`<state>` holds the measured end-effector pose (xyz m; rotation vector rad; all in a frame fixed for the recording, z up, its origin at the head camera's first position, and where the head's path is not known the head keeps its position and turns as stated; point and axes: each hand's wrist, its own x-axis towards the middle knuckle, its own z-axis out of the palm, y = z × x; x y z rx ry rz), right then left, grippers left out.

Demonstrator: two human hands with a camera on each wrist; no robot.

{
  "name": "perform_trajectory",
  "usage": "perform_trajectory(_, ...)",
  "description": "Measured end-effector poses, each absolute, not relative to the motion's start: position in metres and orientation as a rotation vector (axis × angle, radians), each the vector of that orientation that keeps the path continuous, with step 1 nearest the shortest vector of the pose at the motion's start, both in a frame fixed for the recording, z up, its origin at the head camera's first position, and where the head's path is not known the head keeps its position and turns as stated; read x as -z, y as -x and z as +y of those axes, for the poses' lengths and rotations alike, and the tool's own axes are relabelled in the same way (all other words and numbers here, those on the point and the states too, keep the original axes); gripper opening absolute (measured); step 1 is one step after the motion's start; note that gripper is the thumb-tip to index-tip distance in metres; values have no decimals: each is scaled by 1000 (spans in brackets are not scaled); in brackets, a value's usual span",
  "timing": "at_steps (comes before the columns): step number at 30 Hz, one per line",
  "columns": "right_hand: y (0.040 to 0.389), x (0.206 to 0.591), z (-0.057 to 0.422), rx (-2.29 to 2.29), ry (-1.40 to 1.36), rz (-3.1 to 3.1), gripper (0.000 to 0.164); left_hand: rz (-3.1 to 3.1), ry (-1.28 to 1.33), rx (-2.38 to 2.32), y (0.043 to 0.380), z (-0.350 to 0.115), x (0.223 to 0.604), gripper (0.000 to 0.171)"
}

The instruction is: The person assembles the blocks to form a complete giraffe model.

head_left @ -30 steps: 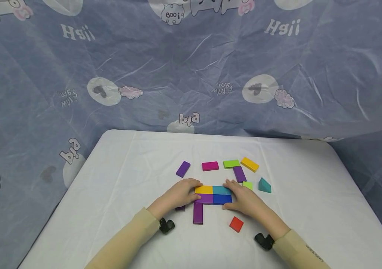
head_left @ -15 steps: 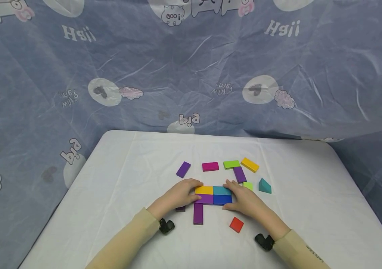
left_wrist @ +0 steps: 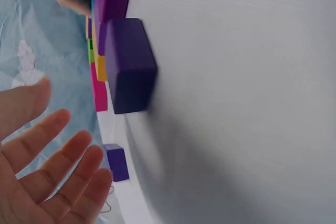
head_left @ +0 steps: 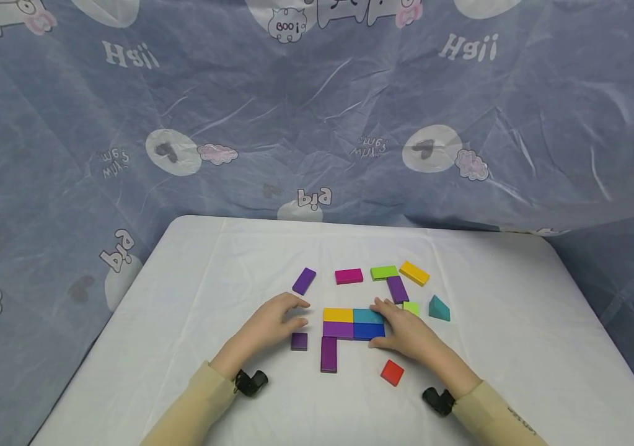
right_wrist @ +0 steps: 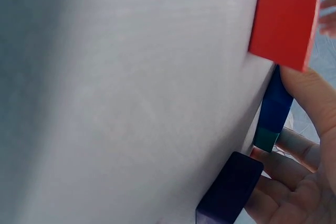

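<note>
Four flat blocks lie edge to edge in a rectangle: a yellow block point(head_left: 338, 315), a violet block point(head_left: 338, 330), a teal block point(head_left: 364, 316) and a blue block point(head_left: 365, 331). My right hand point(head_left: 408, 331) holds the right end, thumb at the blue block's near edge and fingertips at the teal block's far edge. To the left, my left hand point(head_left: 269, 322) hovers apart from the rectangle, its fingers relaxed around nothing. Just below its thumb sits a dark purple block point(head_left: 299, 342), seen large in the left wrist view. A purple upright block point(head_left: 329, 355) extends from the rectangle's near left edge.
A red block point(head_left: 392, 373) lies near the right thumb, looming large in the right wrist view. Behind are a purple block point(head_left: 303, 281), a magenta block point(head_left: 348, 276), a green block point(head_left: 385, 272) and a yellow-orange block point(head_left: 414, 273). A teal wedge point(head_left: 439, 308) lies right.
My left hand has let go of the rectangle's left end and moved left, uncovering the dark purple block. The right hand and the blocks have stayed put.
</note>
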<state>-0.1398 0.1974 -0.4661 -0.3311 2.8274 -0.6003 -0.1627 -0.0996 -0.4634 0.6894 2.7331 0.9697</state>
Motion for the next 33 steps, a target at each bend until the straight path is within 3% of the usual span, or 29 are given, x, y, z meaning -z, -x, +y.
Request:
perform_trajectory(13,140,466,198,612,340,2824,78,2876,-704,-753,130,-103,473,40)
perform_trajectory(33,140,468,198,599,339,2832,78,2902,-759,-698,121,-97,478,31)
